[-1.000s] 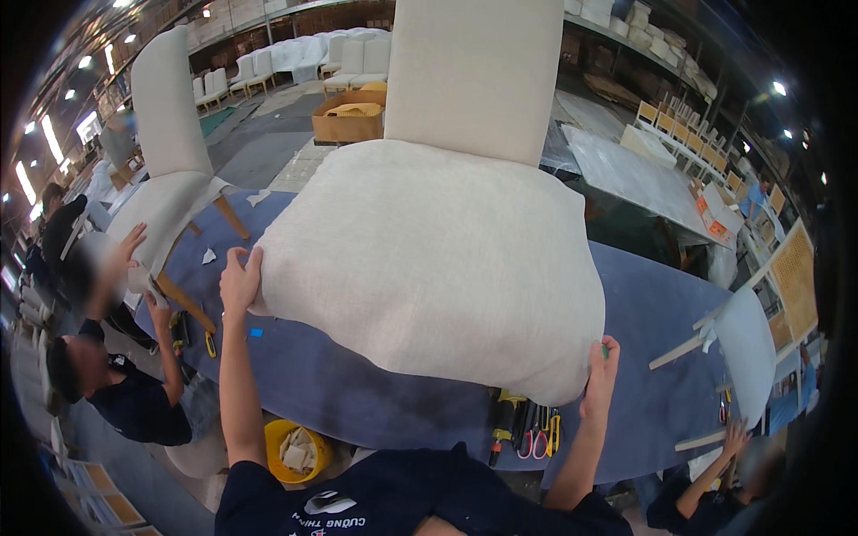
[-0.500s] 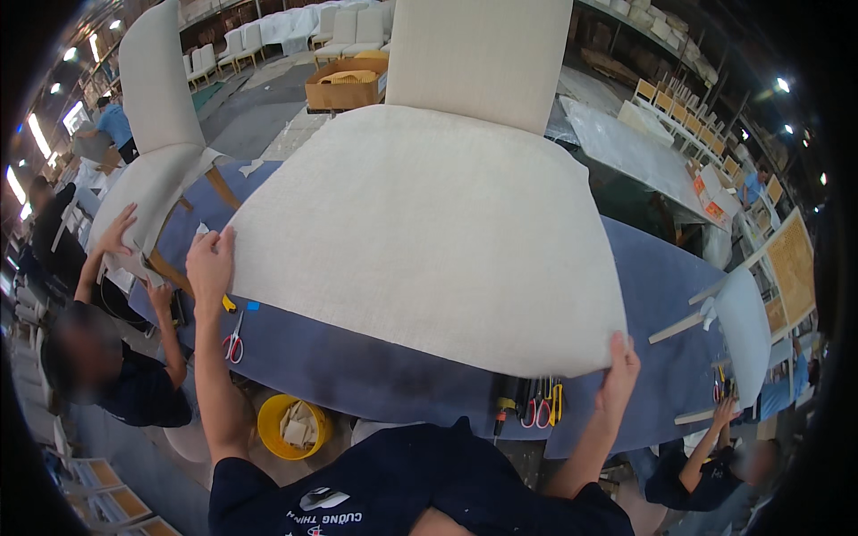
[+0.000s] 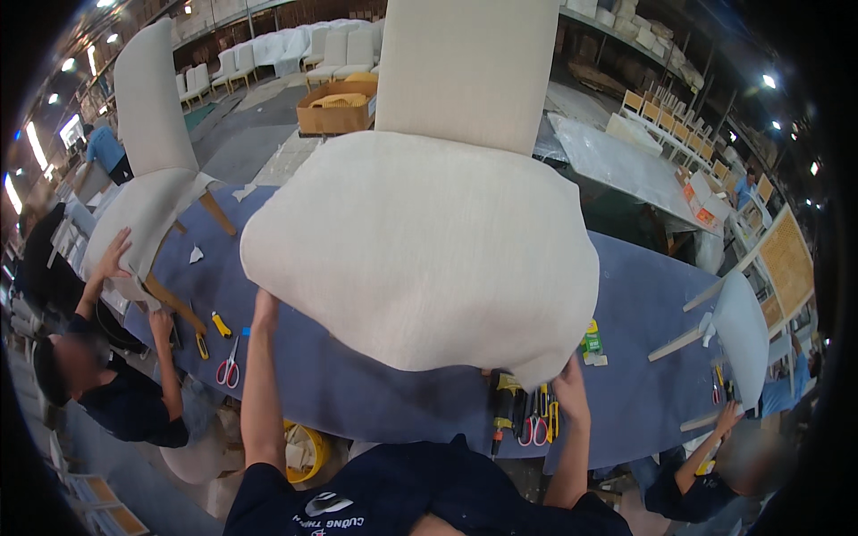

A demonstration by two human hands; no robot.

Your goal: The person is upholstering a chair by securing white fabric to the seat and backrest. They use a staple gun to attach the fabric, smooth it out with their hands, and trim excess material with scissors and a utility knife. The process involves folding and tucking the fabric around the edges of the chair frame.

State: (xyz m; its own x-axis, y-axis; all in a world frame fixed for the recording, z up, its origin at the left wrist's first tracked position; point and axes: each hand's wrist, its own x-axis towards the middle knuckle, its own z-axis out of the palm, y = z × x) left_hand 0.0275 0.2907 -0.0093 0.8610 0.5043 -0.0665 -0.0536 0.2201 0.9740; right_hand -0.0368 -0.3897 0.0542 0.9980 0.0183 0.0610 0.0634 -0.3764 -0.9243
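Observation:
A cream upholstered chair stands on the blue-grey covered table before me, its backrest (image 3: 465, 71) upright at the far side. Loose cream fabric (image 3: 420, 250) drapes over its seat, the front edge hanging in waves. My left hand (image 3: 265, 308) reaches beneath the fabric's left front edge, its fingers hidden. At the front right corner my right hand (image 3: 570, 391) grips the fabric's edge. Just left of that hand lie red-handled scissors (image 3: 534, 431), yellow cutters (image 3: 553, 420) and a black-and-yellow power tool (image 3: 503, 406). A green-and-yellow packet (image 3: 592, 343) lies beyond it.
To the left, a co-worker's hands (image 3: 114, 259) touch another cream chair (image 3: 147, 205). Scissors (image 3: 229, 364) and a yellow cutter (image 3: 221, 325) lie left of my arm. A yellow bucket (image 3: 306, 451) stands below the table edge. Another co-worker handles a chair (image 3: 740, 330) at right.
The fabric's front edge has gone from stretched out to drooping and wavy. My left hand has moved right and under it; my right hand has moved left and nearer me. The green-and-yellow packet has come into sight.

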